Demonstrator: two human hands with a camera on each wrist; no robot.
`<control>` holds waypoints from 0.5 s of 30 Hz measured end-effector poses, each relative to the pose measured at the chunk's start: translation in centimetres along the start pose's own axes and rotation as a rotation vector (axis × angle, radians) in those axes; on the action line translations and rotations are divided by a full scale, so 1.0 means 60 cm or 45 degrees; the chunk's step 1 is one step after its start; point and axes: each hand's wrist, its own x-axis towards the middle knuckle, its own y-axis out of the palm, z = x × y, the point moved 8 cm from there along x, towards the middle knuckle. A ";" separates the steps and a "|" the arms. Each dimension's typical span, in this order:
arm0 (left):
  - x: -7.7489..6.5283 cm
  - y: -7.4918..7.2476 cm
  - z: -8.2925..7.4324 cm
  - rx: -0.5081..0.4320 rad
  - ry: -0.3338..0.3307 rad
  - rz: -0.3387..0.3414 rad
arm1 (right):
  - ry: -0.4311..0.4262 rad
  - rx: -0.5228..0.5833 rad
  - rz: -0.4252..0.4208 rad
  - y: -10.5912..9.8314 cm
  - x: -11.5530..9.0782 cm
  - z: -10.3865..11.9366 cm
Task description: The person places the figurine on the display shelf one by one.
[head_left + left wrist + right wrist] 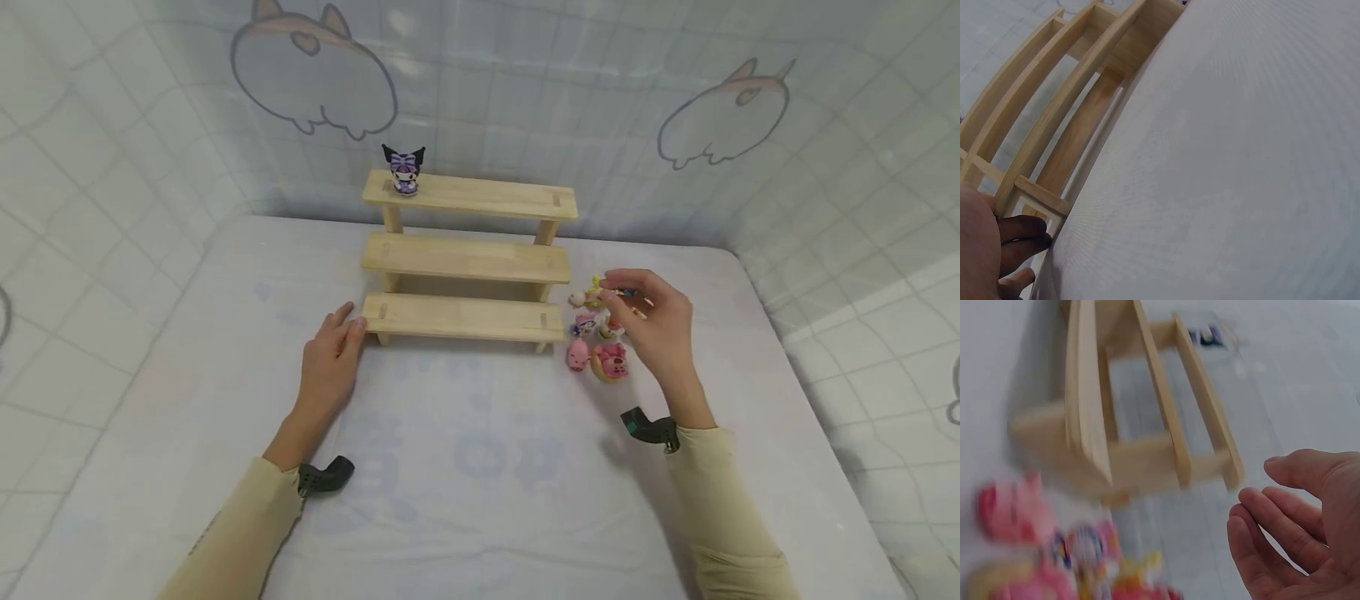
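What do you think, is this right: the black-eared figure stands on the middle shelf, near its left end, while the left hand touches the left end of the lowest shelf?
Not quite: in the head view, the black-eared figure stands on the top shelf, near its left end, while the left hand touches the left end of the lowest shelf.

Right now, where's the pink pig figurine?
In the head view, the pink pig figurine is just off the right front corner of the wooden three-tier shelf, immediately left of the pink-and-tan figurine.
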 end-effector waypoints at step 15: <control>0.000 0.000 0.002 -0.026 0.017 -0.005 | 0.151 -0.246 -0.256 -0.096 -0.024 -0.069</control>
